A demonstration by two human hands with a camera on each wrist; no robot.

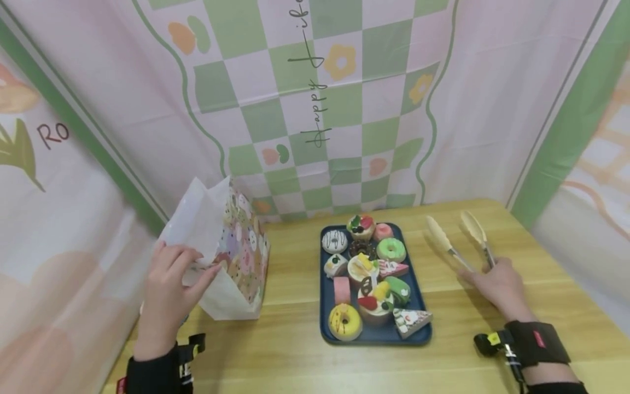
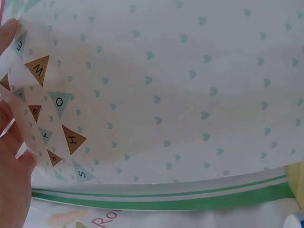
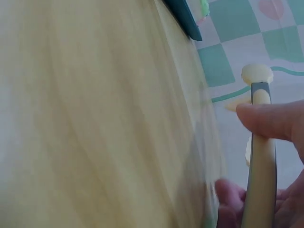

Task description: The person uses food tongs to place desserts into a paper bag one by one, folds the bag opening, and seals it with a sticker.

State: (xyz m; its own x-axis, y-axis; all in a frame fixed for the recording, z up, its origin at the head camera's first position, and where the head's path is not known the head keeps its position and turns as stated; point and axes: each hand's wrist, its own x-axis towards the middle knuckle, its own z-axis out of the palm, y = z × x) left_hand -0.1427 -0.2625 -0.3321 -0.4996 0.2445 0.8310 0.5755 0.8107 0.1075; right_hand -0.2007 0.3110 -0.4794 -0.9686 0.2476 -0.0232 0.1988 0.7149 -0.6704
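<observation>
On the left, my left hand [image 1: 164,290] grips the edge of a white paper bag [image 1: 243,246] that stands upright with its top open. Cartoon figures cover one face of the bag; in the left wrist view its paper [image 2: 156,114] shows small blue hearts and lettered triangles. My right hand [image 1: 502,287] holds a pair of tongs [image 1: 439,235], whose two pale tips are spread apart with nothing between them. Seen from the right wrist, the thumb [image 3: 268,121] presses along the handle [image 3: 262,180].
Between the hands lies a dark blue tray [image 1: 327,295] of pastries: a yellow donut [image 1: 337,331], a green donut [image 1: 384,251], a triangular cake slice [image 1: 412,322] and several others. The wooden table [image 1: 290,350] meets a printed cloth [image 1: 339,104] behind.
</observation>
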